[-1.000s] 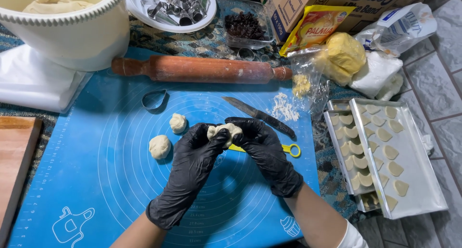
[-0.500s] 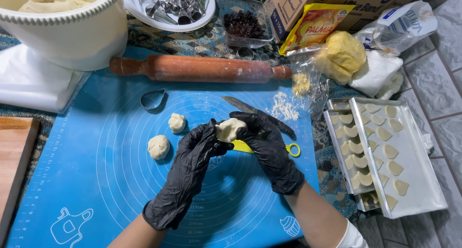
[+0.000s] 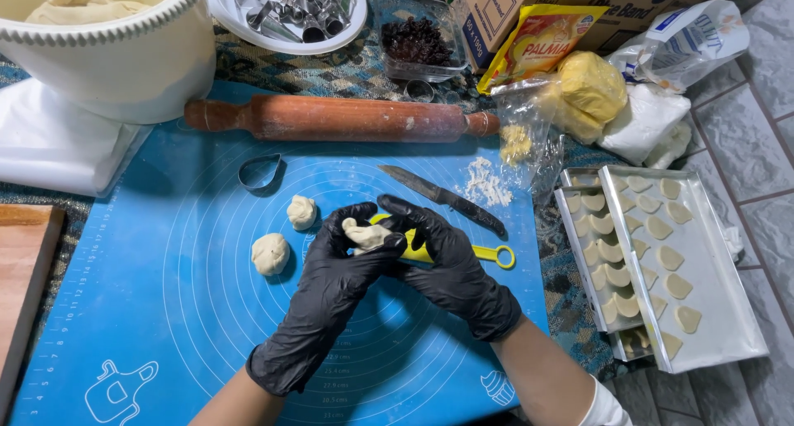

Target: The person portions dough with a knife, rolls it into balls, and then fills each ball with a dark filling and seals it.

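Note:
Both my hands wear black gloves and meet over the middle of a blue silicone baking mat point(image 3: 149, 310). My left hand point(image 3: 335, 289) and my right hand point(image 3: 447, 265) together pinch a small lump of pale dough point(image 3: 365, 234) between the fingertips. A yellow plastic tool point(image 3: 488, 254) lies on the mat under my right hand, partly hidden. Two more dough lumps point(image 3: 270, 253) point(image 3: 302, 212) sit on the mat to the left of my hands.
A wooden rolling pin point(image 3: 339, 118), a dark knife point(image 3: 447, 198) and a metal teardrop cutter point(image 3: 260, 172) lie on the mat's far side. A white bowl of dough point(image 3: 116, 54) stands far left. Two metal trays point(image 3: 711, 310) of shaped dough pieces sit right. Bags, yellow dough and a box are behind.
My hands have kept working the dough lump, turning it between the fingers and shifting slightly toward me. The other things have stayed put.

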